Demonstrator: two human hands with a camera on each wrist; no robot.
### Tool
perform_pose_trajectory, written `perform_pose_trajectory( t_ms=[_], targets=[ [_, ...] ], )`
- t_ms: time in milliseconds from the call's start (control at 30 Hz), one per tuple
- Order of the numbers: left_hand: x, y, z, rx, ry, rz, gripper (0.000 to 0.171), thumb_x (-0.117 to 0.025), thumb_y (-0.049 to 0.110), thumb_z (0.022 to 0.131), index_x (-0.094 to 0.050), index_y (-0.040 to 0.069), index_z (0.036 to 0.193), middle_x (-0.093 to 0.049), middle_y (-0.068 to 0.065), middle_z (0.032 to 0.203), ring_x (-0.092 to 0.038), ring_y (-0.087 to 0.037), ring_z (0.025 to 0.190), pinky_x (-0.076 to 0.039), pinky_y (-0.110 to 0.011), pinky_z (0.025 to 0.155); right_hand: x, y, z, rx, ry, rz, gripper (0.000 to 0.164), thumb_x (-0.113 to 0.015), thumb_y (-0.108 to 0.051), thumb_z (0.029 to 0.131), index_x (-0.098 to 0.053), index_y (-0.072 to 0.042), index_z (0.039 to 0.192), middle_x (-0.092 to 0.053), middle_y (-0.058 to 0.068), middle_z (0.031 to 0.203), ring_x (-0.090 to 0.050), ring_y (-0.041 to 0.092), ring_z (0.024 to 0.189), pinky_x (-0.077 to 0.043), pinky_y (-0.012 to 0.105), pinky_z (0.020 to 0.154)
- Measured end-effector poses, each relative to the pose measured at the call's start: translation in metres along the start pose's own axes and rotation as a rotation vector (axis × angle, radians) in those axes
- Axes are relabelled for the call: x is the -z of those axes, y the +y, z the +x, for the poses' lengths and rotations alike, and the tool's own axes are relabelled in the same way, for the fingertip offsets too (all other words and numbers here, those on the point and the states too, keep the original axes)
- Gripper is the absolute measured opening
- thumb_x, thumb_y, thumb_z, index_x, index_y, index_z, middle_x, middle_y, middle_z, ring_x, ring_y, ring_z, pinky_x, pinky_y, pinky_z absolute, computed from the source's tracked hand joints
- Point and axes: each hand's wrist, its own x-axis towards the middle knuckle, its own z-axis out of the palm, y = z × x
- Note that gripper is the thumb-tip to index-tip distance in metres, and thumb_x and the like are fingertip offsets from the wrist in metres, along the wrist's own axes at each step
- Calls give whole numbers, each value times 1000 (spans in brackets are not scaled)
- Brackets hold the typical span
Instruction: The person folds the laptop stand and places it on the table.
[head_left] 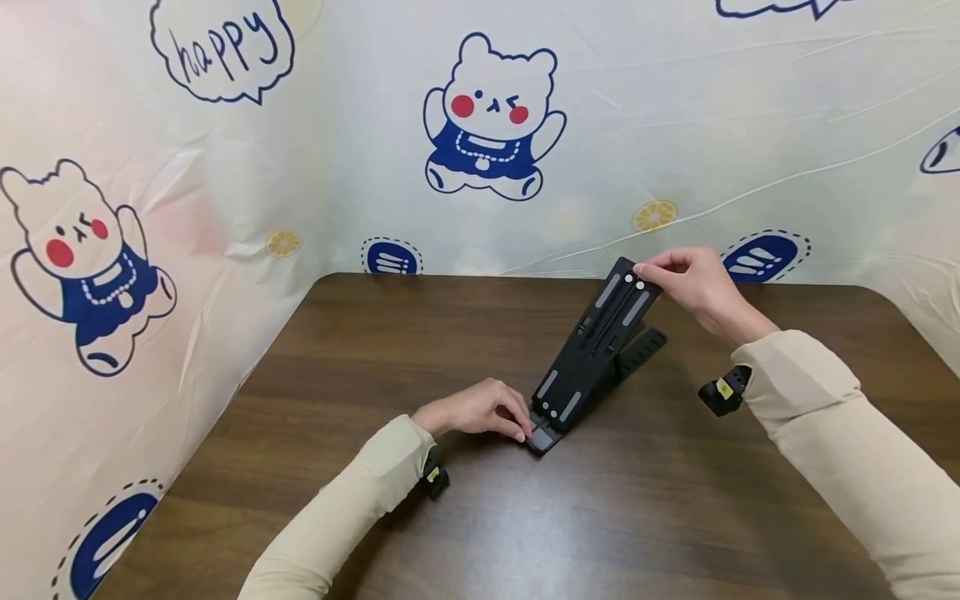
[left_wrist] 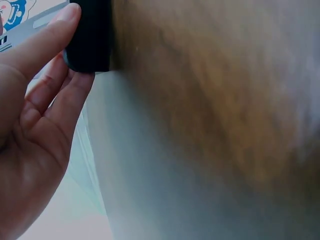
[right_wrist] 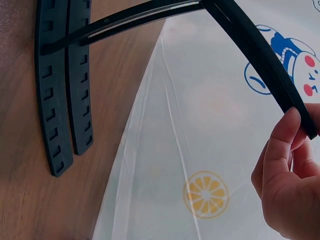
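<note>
A black folding laptop stand (head_left: pixel 573 362) is on the table, its narrow upper panel raised at a slant over the base. Grey pads and small round studs line the panel. My right hand (head_left: pixel 697 287) pinches the panel's raised far end between thumb and fingers. At the low near end, my left hand (head_left: pixel 483 408) grips the stand's corner, thumb on one face and fingers behind, as the left wrist view shows. Two notched base rails (right_wrist: pixel 52 100) lie side by side on the table in the right wrist view. A support strut (right_wrist: pixel 145 15) runs from them to the raised panel.
The brown wooden table (head_left: pixel 360 333) reaches back to a pale printed curtain (head_left: pixel 360 167) with bear drawings, which also hangs along the left side. A small black wrist camera (head_left: pixel 724 392) is strapped at the right sleeve, another camera (head_left: pixel 433 475) at the left.
</note>
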Motion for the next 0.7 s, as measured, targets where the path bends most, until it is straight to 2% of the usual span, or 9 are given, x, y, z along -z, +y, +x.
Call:
perform_pose_trajectory(
  t_ms=[67,133,233,300,533,700],
  targets=[
    [5,8,-1,0,-12,0,9,-67,6,76,-70,1,83,-65,-4,84,-56,-8,84,-46,-18,76,1,1,-2,-6,6,16,40,-64,-29,81,-62,7,97,-60,-5,73,-52,5,62,-45,20,55],
    [7,8,-1,13,-24,-2,9,-67,6,77,-71,1,83,-65,-3,85,-56,-8,85,-46,-18,77,1,2,-5,-6,14,28,40,-64,-28,81,-62,8,97,-60,-6,73,-52,4,62,-45,19,55],
    [10,5,-1,40,-42,-12,8,-67,6,76,-71,2,83,-65,-3,85,-56,-9,86,-46,-20,77,0,2,-8,5,31,34,39,-64,-26,81,-62,9,97,-59,-9,72,-52,3,61,-46,18,54],
    [9,-7,0,48,-51,-17,8,-68,8,76,-71,5,82,-64,2,86,-55,-4,86,-45,-18,77,0,2,-10,16,41,30,38,-64,-25,81,-62,10,98,-60,-9,74,-52,3,61,-47,18,54],
    [18,-9,-1,49,-89,-19,7,-68,7,75,-71,3,81,-64,-1,86,-55,-5,87,-45,-20,79,0,1,-18,29,50,24,35,-64,-21,81,-62,11,96,-60,-6,77,-53,5,59,-48,20,53],
    [19,-9,-2,46,-78,-21,6,-68,6,75,-71,3,80,-64,-2,86,-55,-5,86,-45,-20,79,1,1,-21,35,43,29,34,-64,-20,82,-62,11,95,-60,-4,76,-54,6,57,-48,21,52]
  ],
)
